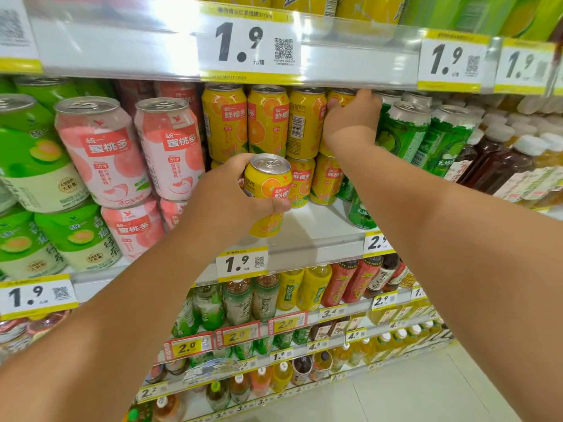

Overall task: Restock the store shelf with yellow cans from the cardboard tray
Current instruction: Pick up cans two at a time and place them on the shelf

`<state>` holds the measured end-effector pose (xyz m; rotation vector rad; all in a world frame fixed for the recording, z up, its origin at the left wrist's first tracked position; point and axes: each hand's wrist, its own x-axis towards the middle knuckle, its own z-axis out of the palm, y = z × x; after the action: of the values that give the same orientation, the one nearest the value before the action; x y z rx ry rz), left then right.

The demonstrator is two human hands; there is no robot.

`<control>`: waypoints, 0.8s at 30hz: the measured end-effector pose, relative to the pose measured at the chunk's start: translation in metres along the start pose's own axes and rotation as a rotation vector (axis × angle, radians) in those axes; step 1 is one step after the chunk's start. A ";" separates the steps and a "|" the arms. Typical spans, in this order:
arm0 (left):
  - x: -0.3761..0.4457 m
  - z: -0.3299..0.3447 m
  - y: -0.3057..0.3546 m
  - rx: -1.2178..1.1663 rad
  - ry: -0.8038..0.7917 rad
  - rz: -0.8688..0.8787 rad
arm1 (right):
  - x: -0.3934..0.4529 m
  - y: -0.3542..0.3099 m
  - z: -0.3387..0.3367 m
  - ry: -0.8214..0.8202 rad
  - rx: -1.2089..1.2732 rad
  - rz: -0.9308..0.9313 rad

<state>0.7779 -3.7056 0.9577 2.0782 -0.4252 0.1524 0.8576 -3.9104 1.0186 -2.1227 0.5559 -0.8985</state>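
Note:
My left hand [240,190] grips a yellow orange-drink can [268,190], upright, just in front of the shelf [316,226]. My right hand [350,120] reaches up and grips another yellow can [341,97] in the upper stacked row, at the row's right end, fingers curled over its top. Yellow cans [268,120] stand stacked two high on the shelf behind both hands. The cardboard tray is out of view.
Pink peach cans [100,150] and green cans [27,153] stand to the left, dark green cans [408,129] and bottled teas [505,159] to the right. The upper shelf's edge with price tags [249,47] hangs right above the top cans. Bottles fill the lower shelves.

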 end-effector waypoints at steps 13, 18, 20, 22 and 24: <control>-0.006 -0.001 0.004 0.017 0.012 -0.003 | -0.003 0.002 0.000 -0.036 -0.150 -0.105; -0.010 0.001 0.003 0.009 0.026 -0.012 | -0.014 0.008 -0.005 -0.066 -0.124 -0.127; -0.011 0.002 0.003 0.010 0.028 -0.012 | -0.024 0.013 -0.006 -0.087 -0.107 -0.151; -0.011 0.002 0.003 0.014 0.029 -0.014 | -0.037 0.021 -0.009 -0.105 -0.061 -0.189; -0.011 0.003 0.003 0.023 0.032 -0.019 | -0.049 0.030 -0.011 -0.139 -0.014 -0.196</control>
<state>0.7663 -3.7065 0.9551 2.0988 -0.3856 0.1800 0.8142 -3.9035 0.9803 -2.2606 0.2883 -0.8463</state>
